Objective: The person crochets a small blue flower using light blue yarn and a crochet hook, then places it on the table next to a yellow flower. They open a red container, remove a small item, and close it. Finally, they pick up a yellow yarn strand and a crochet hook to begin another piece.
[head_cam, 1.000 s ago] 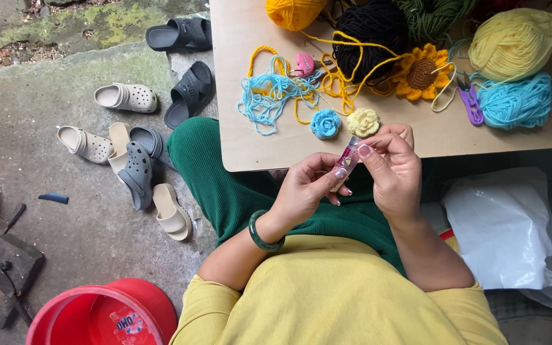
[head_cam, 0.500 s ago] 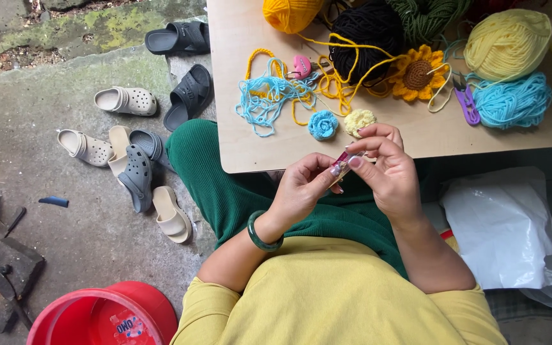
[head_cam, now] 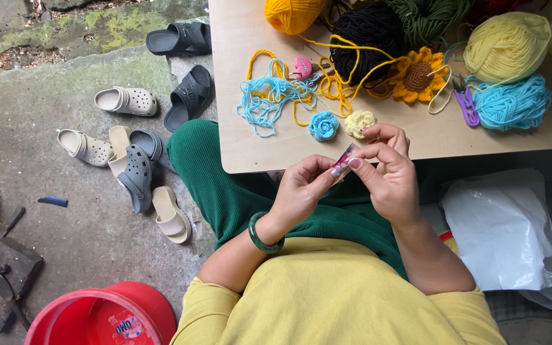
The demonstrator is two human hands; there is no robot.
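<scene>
Both hands meet over my lap just in front of the wooden table's near edge [head_cam: 327, 163]. My left hand [head_cam: 301, 191], with a green bangle on its wrist, pinches the lower end of a small clear pink-tinted packet [head_cam: 345, 155]. My right hand [head_cam: 388, 172] grips the packet's upper end with thumb and fingertips. On the table just beyond lie a small blue crocheted rose [head_cam: 323, 125] and a pale yellow one [head_cam: 360, 122]. What the packet holds cannot be made out.
The table carries yarn balls in orange [head_cam: 292, 13], black [head_cam: 368, 32], green, pale yellow [head_cam: 506, 45] and blue [head_cam: 512, 102], a crocheted sunflower [head_cam: 420, 76], purple snips [head_cam: 466, 105] and loose blue thread [head_cam: 269, 99]. Several sandals lie on the concrete to the left. A red bucket [head_cam: 91, 316] stands lower left, a white bag [head_cam: 506, 236] to the right.
The hands have shifted slightly toward the table edge while working the small packet between the fingertips. Nothing on the table has moved.
</scene>
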